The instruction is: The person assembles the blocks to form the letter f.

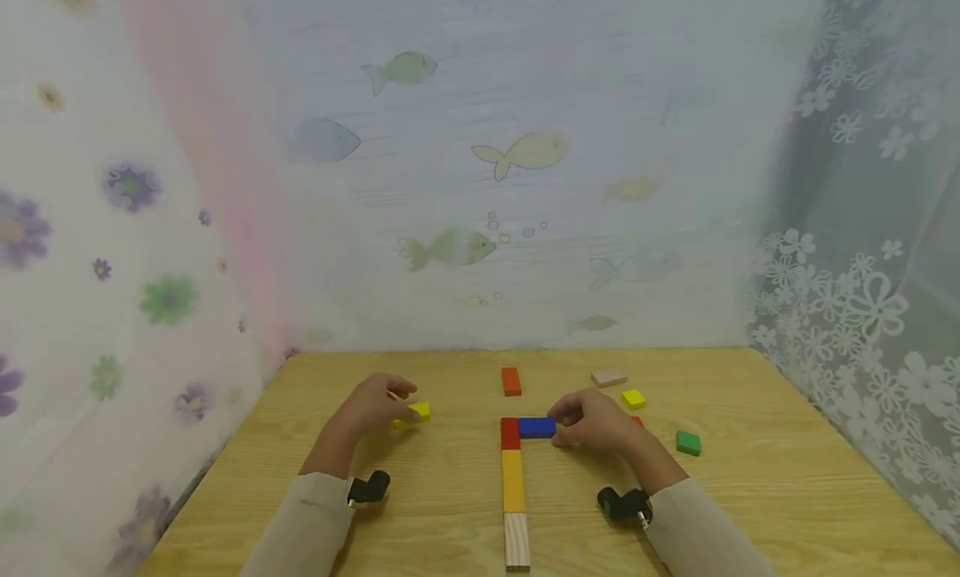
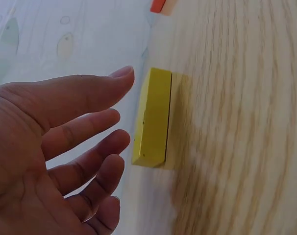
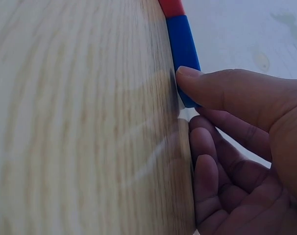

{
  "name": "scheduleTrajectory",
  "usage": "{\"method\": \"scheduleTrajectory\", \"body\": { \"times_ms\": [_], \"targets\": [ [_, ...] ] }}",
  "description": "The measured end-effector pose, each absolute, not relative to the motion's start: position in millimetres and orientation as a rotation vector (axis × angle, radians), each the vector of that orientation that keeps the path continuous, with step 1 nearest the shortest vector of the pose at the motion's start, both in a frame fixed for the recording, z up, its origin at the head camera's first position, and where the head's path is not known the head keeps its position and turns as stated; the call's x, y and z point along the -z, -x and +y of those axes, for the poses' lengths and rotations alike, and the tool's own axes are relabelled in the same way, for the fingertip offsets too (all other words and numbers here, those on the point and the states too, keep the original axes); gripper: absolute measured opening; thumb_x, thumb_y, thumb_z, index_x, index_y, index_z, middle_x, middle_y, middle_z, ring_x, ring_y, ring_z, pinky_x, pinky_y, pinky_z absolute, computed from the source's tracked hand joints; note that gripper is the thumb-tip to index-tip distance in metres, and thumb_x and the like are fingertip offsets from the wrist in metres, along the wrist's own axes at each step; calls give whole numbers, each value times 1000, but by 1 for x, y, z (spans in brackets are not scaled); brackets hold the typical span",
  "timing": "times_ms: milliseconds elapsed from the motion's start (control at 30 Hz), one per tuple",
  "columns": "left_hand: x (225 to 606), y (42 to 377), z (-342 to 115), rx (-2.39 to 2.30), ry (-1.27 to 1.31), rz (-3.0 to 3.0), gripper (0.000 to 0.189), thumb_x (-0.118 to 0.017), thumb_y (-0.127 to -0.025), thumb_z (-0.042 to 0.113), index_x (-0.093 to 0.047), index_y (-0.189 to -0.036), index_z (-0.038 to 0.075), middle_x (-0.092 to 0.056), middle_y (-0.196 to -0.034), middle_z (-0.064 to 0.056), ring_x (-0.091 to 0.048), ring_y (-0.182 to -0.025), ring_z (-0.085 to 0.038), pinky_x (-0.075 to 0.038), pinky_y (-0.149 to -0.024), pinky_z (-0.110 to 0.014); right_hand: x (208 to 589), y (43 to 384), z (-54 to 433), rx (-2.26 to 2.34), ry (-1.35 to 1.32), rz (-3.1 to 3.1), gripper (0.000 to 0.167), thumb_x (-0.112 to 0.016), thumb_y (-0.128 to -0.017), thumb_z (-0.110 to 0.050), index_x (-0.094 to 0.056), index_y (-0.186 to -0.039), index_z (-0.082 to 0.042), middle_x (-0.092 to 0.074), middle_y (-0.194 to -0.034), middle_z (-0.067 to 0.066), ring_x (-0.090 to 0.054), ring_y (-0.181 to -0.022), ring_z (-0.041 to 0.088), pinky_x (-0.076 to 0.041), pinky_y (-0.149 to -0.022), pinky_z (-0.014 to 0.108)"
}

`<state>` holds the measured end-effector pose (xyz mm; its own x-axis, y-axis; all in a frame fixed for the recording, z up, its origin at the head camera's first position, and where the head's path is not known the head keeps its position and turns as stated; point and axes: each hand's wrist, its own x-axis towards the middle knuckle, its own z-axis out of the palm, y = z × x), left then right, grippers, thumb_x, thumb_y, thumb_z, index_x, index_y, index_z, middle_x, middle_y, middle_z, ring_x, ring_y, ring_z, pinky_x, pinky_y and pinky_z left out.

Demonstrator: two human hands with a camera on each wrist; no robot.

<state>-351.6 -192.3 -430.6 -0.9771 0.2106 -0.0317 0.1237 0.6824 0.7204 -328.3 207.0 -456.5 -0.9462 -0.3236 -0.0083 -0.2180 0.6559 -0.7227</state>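
My right hand pinches the right end of a blue block that lies flat on the table. In the right wrist view the thumb presses on the side of the blue block, whose other end meets a red block. That red block tops a straight row, with an orange-yellow block and a plain wood block below it. Beside a yellow block my left hand hovers, thumb and fingers apart, and the left wrist view shows a gap between them and the block.
Loose blocks lie around the row: an orange-red one behind it, a pale wood one, a small yellow one and a green one on the right. A red piece is mostly covered by the right hand. Curtains surround the wooden table.
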Motion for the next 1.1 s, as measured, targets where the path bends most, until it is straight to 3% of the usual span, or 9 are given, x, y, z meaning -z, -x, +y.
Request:
{"method": "scheduleTrajectory", "body": {
  "times_ms": [433, 1100],
  "targets": [
    [436, 354, -200, -1157, -281, 2774, 48, -89, -81, 13, -74, -125, 2, -70, -125, -15, -64, -115, -32, -55, -96, -46, 458, 330, 208, 1178, 435, 2733, 32, -90, -81, -19, -78, -111, -14, -72, -104, -2, -64, -97, 15, -56, -87, 37],
    [443, 355, -198, -1166, -194, 2763, 40, -90, -77, 6, -78, -116, 5, -73, -115, -9, -66, -103, -24, -56, -92, -43, 454, 326, 206, 1169, 445, 2723, 32, -88, -83, -16, -78, -112, -11, -73, -107, -1, -63, -97, 15, -55, -86, 35]
  ]
}}
